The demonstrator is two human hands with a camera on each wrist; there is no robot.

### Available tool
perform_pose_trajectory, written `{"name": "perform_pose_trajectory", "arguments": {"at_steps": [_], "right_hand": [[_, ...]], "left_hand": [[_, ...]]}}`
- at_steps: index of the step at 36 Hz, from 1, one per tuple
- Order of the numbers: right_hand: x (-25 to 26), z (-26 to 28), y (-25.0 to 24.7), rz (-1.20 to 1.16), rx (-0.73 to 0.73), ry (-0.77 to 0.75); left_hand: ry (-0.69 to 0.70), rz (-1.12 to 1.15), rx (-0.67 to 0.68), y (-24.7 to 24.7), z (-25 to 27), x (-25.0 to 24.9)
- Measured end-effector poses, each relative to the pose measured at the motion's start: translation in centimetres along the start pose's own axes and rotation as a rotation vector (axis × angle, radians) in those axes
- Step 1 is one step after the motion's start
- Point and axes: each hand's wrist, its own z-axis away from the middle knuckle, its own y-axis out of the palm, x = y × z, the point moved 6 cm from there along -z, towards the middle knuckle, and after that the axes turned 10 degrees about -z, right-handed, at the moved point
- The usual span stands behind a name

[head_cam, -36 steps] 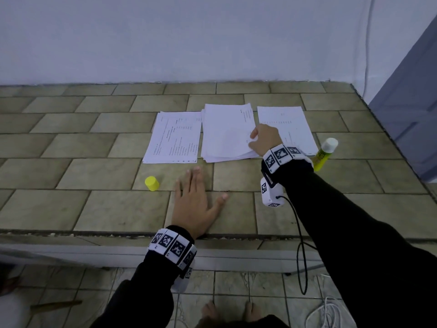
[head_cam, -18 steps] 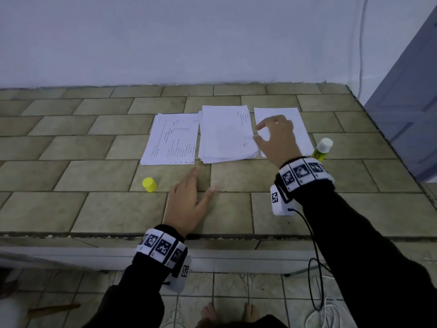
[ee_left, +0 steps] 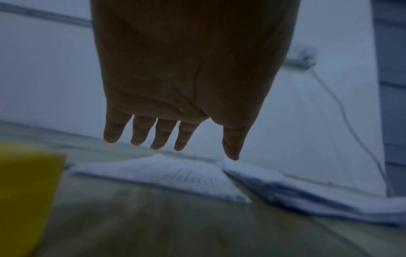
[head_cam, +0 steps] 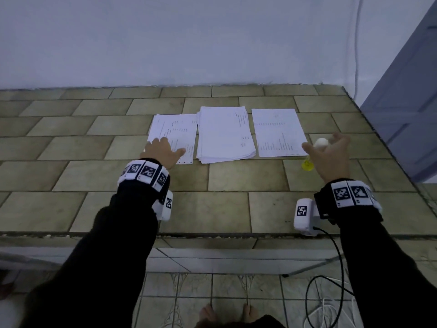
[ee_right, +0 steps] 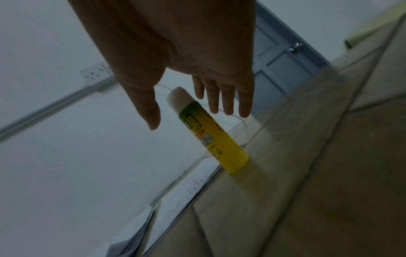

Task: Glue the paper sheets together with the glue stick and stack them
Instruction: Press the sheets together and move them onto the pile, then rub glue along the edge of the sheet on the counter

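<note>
The right hand (ee_right: 189, 57), fingers spread, hovers over the uncapped glue stick (ee_right: 211, 133) standing near the table's (head_cam: 224, 209) right edge beside the sheets (head_cam: 277, 132), and a clumsy grab could topple it.

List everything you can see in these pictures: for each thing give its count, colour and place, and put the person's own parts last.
paper stack: one, white, middle of the counter
single sheets: two, white, printed, left and right of the stack
glue stick: one, yellow with white tip, upright, right of the sheets
cap: one, yellow, near the left wrist
counter: one, tan tiles
cable: black, below the counter
left hand: open, over the left sheet
right hand: open, around the glue stick, not gripping
</note>
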Motion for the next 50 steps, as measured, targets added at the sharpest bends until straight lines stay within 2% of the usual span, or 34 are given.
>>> {"name": "perform_pose_trajectory", "arguments": {"at_steps": [4, 13, 17, 20, 25, 29, 32, 35, 37, 39, 41, 45, 48, 50], "right_hand": [[-0.9, 0.0, 0.3, 0.021, 0.026, 0.073], [-1.9, -0.2, 1.1, 0.08, 0.07, 0.063], [-1.9, 0.0, 1.2, 0.085, 0.083, 0.065], [-1.9, 0.0, 1.2, 0.084, 0.094, 0.071], [-1.7, 0.1, 1.3, 0.092, 0.096, 0.073], [-1.8, 0.2, 1.4, 0.093, 0.099, 0.074], [-1.9, 0.2, 1.4, 0.088, 0.097, 0.078], [-2.0, 0.2, 1.4, 0.09, 0.1, 0.079], [-2.0, 0.2, 1.4, 0.091, 0.102, 0.077], [-2.0, 0.2, 1.4, 0.099, 0.107, 0.081], [-1.9, 0.2, 1.4, 0.109, 0.116, 0.081], [-1.9, 0.2, 1.3, 0.142, 0.134, 0.064], [-1.9, 0.3, 1.2, 0.155, 0.155, 0.053], [-1.9, 0.3, 1.2, 0.155, 0.164, 0.051]], "left_hand": [[-0.07, -0.082, 0.092, 2.4, -0.7, -0.5], [-0.077, -0.098, 0.1, 2.2, -0.1, -0.5], [-0.076, -0.001, 0.093, 1.8, -0.2, -0.3], [-0.089, 0.136, 0.021, 0.9, -0.1, 0.2], [-0.126, 0.248, -0.188, -2.2, 1.0, 1.0], [-0.163, 0.392, -0.276, -3.9, 1.6, 1.9], [-0.149, 0.461, -0.386, -4.9, 1.9, 2.7], [-0.06, 0.532, -0.501, -6.0, 3.3, 2.5], [0.095, 0.568, -0.55, -6.7, 5.1, 1.0], [0.24, 0.583, -0.462, -5.9, 6.5, -1.0], [0.36, 0.537, -0.305, -4.5, 7.8, -2.9], [0.66, 0.408, -0.078, -2.1, 11.0, -6.2], [0.75, 0.169, 0.074, 0.2, 12.4, -7.2], [0.781, 0.067, 0.109, 1.2, 13.2, -7.4]]}}
